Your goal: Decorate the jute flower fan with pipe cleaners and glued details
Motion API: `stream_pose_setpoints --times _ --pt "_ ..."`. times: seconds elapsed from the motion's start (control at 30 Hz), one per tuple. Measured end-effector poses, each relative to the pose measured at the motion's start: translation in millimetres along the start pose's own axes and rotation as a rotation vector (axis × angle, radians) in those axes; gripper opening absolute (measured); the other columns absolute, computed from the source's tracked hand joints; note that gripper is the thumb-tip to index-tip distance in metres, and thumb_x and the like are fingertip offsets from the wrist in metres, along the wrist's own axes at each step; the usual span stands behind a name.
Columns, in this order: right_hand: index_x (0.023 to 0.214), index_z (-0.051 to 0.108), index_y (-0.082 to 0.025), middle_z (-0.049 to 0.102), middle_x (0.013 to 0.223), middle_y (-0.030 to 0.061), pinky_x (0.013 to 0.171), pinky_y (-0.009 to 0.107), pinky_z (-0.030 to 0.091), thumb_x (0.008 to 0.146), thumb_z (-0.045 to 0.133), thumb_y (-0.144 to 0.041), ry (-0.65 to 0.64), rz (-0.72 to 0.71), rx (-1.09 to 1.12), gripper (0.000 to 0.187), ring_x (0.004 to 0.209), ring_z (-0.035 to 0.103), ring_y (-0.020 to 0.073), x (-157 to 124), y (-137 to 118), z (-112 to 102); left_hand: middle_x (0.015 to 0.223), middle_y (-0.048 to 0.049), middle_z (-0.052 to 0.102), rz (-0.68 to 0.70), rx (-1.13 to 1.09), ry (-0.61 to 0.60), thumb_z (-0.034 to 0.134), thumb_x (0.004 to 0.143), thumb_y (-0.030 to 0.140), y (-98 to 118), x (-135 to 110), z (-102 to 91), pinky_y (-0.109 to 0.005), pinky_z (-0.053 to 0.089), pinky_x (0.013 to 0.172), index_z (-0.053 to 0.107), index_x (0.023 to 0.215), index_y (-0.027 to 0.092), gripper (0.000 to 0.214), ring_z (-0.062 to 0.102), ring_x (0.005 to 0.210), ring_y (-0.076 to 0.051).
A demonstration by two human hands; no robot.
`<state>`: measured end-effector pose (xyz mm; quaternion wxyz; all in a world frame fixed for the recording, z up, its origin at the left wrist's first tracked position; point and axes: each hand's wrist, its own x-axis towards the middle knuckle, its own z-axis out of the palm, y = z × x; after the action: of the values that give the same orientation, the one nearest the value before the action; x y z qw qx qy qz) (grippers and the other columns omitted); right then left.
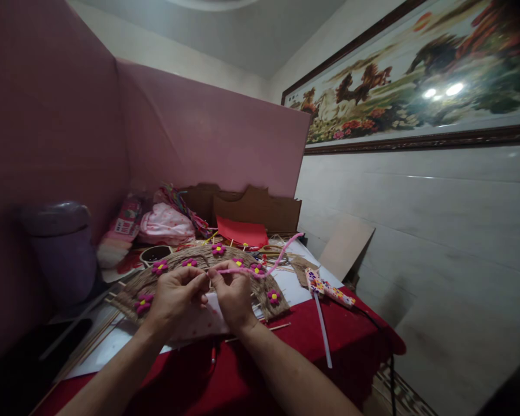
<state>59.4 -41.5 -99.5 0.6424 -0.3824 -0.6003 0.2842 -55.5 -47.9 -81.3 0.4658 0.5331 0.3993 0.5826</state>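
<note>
A fuzzy pink pipe cleaner (281,254) runs from between my fingertips and curves up to the right. My right hand (234,297) pinches it near one end, thumb against fingers. Close beside it, my left hand (175,294) is closed in a pinch at that same end; the bit between the fingertips is too small to make out. Below and behind both hands lies an arched, twine-covered piece (203,254). It bears several magenta flowers with yellow centres, one flower (218,249) at its top. Thin sticks jut from its edges.
A glue gun (329,289) with flowered covering and a glue stick lies at right on the red cloth (303,335). Behind are red paper (241,231), scissors (275,252), cut cardboard (255,208) and a dark-filled bowl (156,254). A purple lidded container (63,254) stands left.
</note>
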Motion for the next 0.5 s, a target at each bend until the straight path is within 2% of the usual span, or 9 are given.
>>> stream_pose_setpoints --times 0.2,0.37,0.5 --pt "0.070 0.058 -0.016 0.055 0.059 -0.0013 0.051 0.022 0.038 0.080 0.055 -0.035 0.010 0.009 0.069 0.022 0.054 0.049 0.0109 3.7 6.8 0.3 0.048 0.0013 0.059 0.026 0.011 0.009 0.076 0.056 0.040 -1.7 0.1 -0.1 -0.019 0.041 0.036 0.060 0.060 0.011 0.033 0.052 0.036 -0.010" --pt "0.065 0.058 -0.016 0.055 0.054 -0.0015 0.048 0.022 0.039 0.076 0.059 -0.037 0.071 0.045 0.096 0.023 0.050 0.048 0.0107 7.7 7.6 -1.6 0.060 -0.0026 0.066 -0.008 -0.048 -0.078 0.072 0.065 0.039 -0.8 -0.5 1.4 -0.023 0.049 0.044 0.064 0.069 0.011 0.029 0.059 0.046 -0.013" --pt "0.066 0.058 -0.016 0.055 0.053 -0.0015 0.047 0.022 0.039 0.076 0.059 -0.038 0.082 0.080 0.146 0.024 0.047 0.048 0.0103 8.4 6.5 -2.1 0.066 -0.0033 0.068 -0.002 -0.109 -0.114 0.073 0.066 0.034 -1.0 -1.8 0.5 -0.024 0.052 0.050 0.066 0.076 0.012 0.025 0.061 0.052 -0.013"
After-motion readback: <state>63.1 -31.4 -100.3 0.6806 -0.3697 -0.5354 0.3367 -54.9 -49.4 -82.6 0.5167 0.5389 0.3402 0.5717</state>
